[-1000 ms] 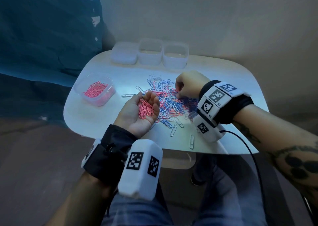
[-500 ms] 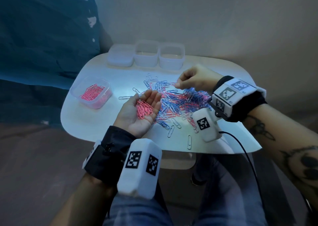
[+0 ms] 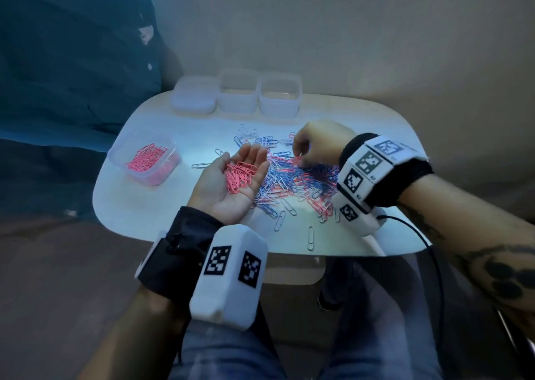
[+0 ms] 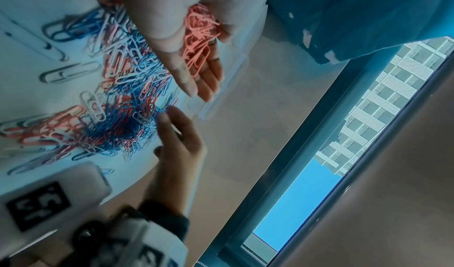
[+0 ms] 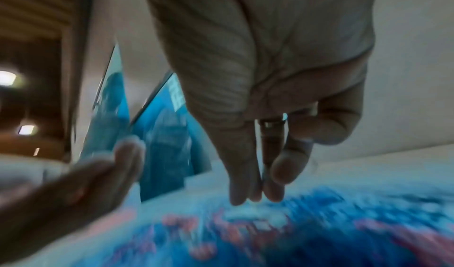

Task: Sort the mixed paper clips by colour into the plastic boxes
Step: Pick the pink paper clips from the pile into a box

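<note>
From the head view, pink clips are cupped in the upturned left hand, fingers relaxed, beside the mixed pile on the table; a pink clip is pinched by the right hand over the pile; more pink ones lie in a box at left, three boxes behind.
From the left wrist, the pink clips are seen on the open palm.
From the right wrist, fingertips are pressed together; what is pinched cannot be told through blur.

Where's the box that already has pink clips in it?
In the head view, the box with pink clips sits at the table's left edge, left of the left hand, apart from the three boxes at the back.
</note>
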Available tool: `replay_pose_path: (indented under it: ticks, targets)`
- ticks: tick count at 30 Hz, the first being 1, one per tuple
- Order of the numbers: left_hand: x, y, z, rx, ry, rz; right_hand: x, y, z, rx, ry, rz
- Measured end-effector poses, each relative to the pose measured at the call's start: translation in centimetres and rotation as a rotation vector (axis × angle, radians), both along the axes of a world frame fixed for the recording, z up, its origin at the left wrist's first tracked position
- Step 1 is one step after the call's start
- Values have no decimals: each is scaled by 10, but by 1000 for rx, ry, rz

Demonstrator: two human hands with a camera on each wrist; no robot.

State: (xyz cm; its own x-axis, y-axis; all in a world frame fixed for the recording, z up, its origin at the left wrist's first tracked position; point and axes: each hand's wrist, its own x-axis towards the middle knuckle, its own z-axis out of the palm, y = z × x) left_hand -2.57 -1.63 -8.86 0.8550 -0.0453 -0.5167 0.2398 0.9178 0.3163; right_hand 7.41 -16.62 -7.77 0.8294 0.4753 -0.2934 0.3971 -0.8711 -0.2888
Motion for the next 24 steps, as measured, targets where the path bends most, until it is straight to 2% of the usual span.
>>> replay_pose_path:
  ticks: [5,10,13,16,20,24]
  targets:
    - [-2,3,0,19,8,0,3,3,-4,-50,-13,-4]
    - [-1,2,-2,29,9,-22,1,-3,-3,68,50,-16]
    - [0,0,-5,42,4,-42,-1,-10,5,221,103,-22]
    - [1,-5,-6,74,16,-66,-10,-10,19,496,249,-45]
    - [3,-15,-5,81,11,-85,-27,4,29,748,408,-5]
    - [5,-19,2,77,8,-73,-34,14,27,785,430,29]
